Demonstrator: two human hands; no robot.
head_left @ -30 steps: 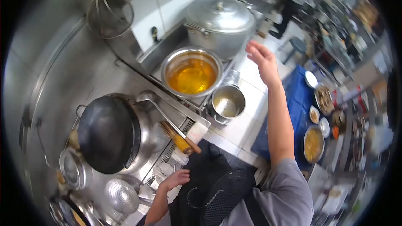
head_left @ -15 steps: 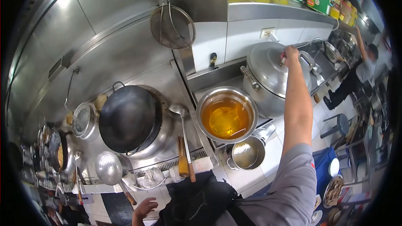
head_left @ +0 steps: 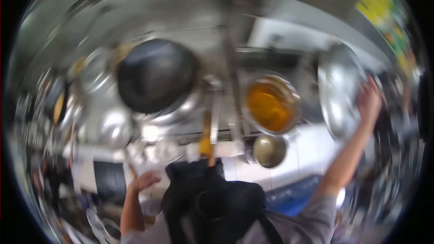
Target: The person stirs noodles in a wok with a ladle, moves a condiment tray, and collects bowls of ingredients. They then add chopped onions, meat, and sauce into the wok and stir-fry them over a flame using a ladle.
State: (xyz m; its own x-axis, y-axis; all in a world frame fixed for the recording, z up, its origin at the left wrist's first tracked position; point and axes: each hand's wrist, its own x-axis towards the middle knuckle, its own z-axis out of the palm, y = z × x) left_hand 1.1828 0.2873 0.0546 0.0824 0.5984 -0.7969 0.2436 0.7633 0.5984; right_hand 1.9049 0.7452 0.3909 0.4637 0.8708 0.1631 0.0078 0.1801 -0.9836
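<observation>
My right hand [head_left: 370,101] grips the large silver pot lid [head_left: 339,86] near its far side. The lid is tilted, its broad face turned toward the left. Blur and the lid keep me from making out the big pot. Left of the lid stands a steel basin [head_left: 296,108] with amber liquid [head_left: 267,104]. A smaller pot [head_left: 270,151] sits just in front of it. My left hand [head_left: 147,180] is low at the left, fingers partly stretched and holding nothing, close to the handle of a perforated skimmer [head_left: 115,129].
A black wok [head_left: 156,77] rests on the stove at centre left. Beside it lie a long-handled ladle [head_left: 215,113] and a yellow-handled brush [head_left: 205,142]. White cloths [head_left: 162,151] lie on the front edge. Yellow tins [head_left: 375,4] stand on the shelf, upper right.
The lid has come off its level seat on the pot and tilted in my right hand. My view has turned, shifting everything. My left hand still hangs at the lower left.
</observation>
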